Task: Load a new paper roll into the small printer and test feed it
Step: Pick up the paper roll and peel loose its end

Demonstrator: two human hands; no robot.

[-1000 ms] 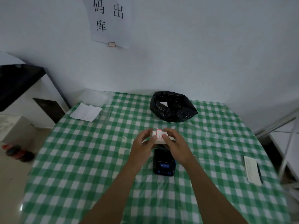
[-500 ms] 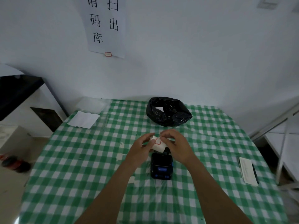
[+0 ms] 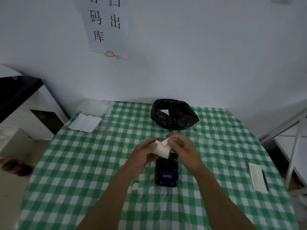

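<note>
Green-and-white checked tablecloth (image 3: pixel 83 163) fills the lower frame; both forearms reach up to centre. Left hand (image 3: pixel 142 155) cups a white paper roll (image 3: pixel 162 149) above the small black printer (image 3: pixel 166 174); right hand (image 3: pixel 184 151) pinches its red-edged sticker tab (image 3: pixel 164 142) between thumb and forefinger

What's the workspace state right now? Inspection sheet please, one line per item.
Surface: table under green-checked cloth with clear film.
Job's things: paper roll held above black printer; printer screen lit, cover looks open behind the roll.
Clutter: black plastic bag, white sheet, notepad with pen.
Hands: left hand holds the roll; right hand pinches its red-edged sticker tab.
Cables: nothing seen.
Surroundings: wall sign, dark cabinet top at left.
</note>
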